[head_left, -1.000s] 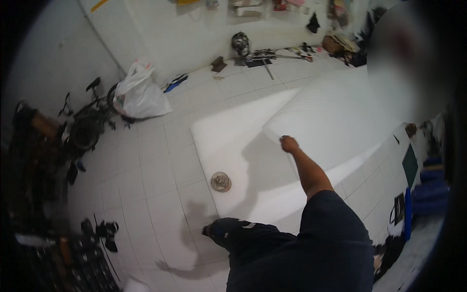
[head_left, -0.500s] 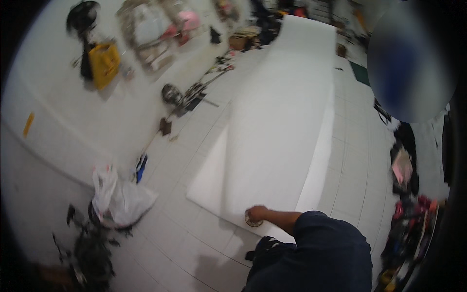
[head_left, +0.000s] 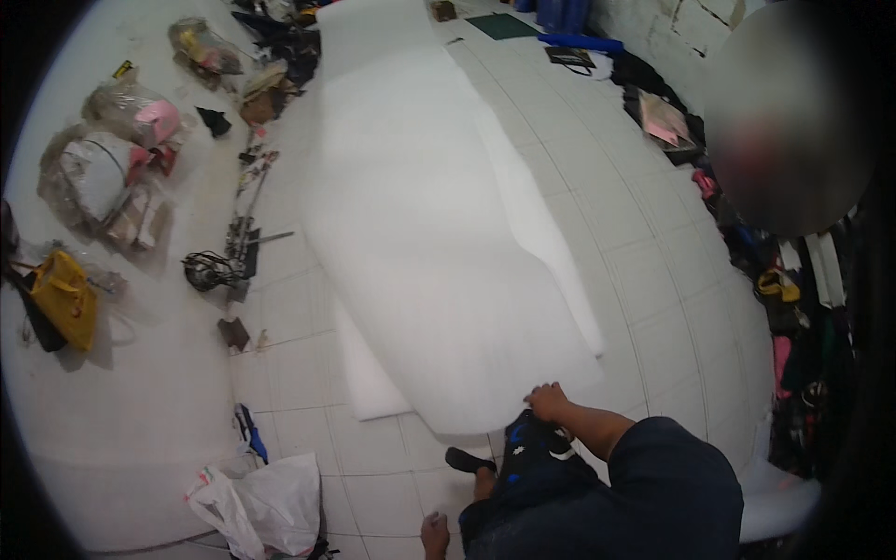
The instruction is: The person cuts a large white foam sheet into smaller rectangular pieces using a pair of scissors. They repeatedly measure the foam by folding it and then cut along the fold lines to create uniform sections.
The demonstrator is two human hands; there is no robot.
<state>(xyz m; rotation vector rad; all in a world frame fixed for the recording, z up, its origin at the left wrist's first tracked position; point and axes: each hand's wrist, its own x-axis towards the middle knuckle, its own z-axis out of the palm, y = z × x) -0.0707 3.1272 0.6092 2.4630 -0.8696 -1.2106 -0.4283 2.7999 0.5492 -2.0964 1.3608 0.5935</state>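
Observation:
A long white foam sheet [head_left: 411, 215] stretches away from me over the tiled floor, its near end lying askew over a lower white layer [head_left: 369, 387]. At the near edge of the top layer is my right hand [head_left: 549, 401]. Its fingers look closed on that edge, though the fingertips are partly hidden. My left hand [head_left: 435, 534] hangs low beside my leg, clear of the sheet, with its fingers curled. What it holds, if anything, I cannot make out. My dark patterned trousers [head_left: 523, 467] and one dark shoe [head_left: 469, 461] stand just at the sheet's near end.
A white plastic bag [head_left: 271, 504] is at the lower left. Along the left wall lie a coil of dark cable [head_left: 207, 271] and metal rods; a yellow bag [head_left: 67, 299] hangs there. Piled goods [head_left: 793, 373] line the right side, and a green mat [head_left: 502, 26] lies far off.
The view has swung right, so the scene sits further left. My right hand was on a round, ring-like thing; now it is at the sheet's edge. The sheet's near end has shifted rightward. My left hand has appeared.

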